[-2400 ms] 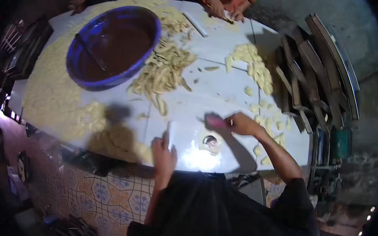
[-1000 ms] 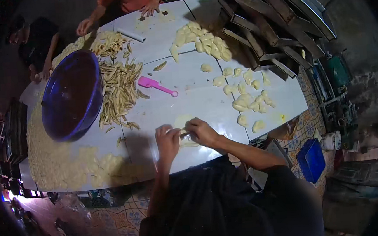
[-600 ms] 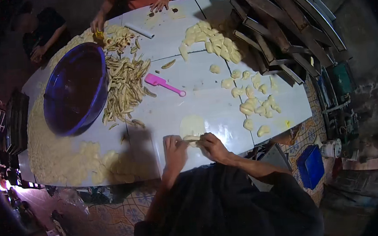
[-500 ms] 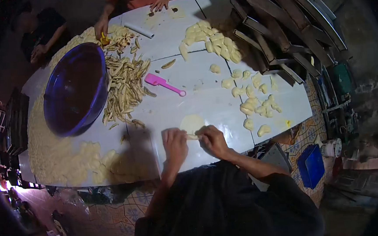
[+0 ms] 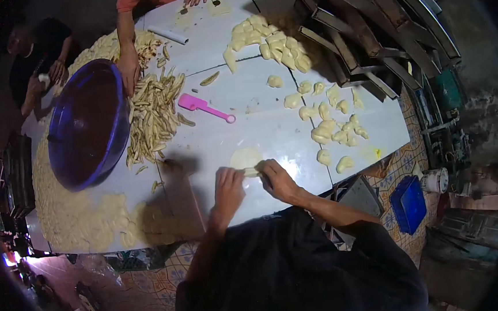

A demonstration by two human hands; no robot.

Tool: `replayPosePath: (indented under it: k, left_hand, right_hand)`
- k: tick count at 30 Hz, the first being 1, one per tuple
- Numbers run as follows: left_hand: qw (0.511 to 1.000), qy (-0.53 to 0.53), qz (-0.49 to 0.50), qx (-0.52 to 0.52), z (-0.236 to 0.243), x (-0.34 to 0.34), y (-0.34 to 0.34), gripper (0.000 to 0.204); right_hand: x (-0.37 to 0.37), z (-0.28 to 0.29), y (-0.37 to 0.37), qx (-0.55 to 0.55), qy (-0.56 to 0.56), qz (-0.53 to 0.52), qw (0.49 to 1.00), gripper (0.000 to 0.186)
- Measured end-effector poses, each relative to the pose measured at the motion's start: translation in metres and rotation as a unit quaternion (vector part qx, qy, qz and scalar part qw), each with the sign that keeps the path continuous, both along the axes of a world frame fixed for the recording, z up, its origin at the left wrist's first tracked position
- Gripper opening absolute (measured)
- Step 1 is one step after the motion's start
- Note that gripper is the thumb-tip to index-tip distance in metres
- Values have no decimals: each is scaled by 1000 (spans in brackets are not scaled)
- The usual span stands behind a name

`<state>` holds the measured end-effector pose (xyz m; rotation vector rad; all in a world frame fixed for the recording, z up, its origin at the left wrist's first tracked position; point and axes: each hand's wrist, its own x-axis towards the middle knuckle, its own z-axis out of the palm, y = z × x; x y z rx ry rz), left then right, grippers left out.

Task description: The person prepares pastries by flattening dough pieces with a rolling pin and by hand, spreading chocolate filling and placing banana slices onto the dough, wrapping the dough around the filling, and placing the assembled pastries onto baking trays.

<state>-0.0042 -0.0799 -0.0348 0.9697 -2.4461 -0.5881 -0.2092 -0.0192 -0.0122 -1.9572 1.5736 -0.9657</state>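
A thin pale dough round point(image 5: 245, 156) lies flat on the white table in front of me, its near edge folded up into a short roll. My left hand point(image 5: 228, 187) grips the left end of that roll, fingers bent over it. At the other end my right hand point(image 5: 277, 179) pinches the roll between thumb and fingers. Beyond my hands lies a pink plastic spatula point(image 5: 205, 107). Left of it is a heap of brown-edged strips like sliced banana point(image 5: 153, 113).
A large purple basin point(image 5: 122, 138) with dark contents stands at left, near many flat pale pieces point(image 5: 86, 224). Dough lumps point(image 5: 323, 130) lie at right, more point(image 5: 279, 46) farther back. Metal trays point(image 5: 361, 26) are stacked far right. Two people work across the table; one's hand point(image 5: 129, 68) reaches beside the basin.
My hands stay on the dough, whose near edge looks rolled a little further. The person opposite has moved a hand toward the banana-like strips. The whole view has shifted slightly.
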Motion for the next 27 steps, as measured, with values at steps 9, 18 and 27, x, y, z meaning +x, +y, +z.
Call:
replayPosePath:
  k: [9, 18, 27]
  left_hand:
    - [978, -163, 125, 33, 21, -33, -2, 74]
    - [972, 81, 218, -24, 28, -54, -101, 65]
    - [978, 73, 96, 168, 42, -35, -34, 41]
  right_hand:
    - [13, -9, -9, 91, 190, -71, 975, 73]
    - [-38, 3, -111, -9, 4, -126, 992, 54]
    - [-31, 17, -50, 100, -125, 18, 987, 40]
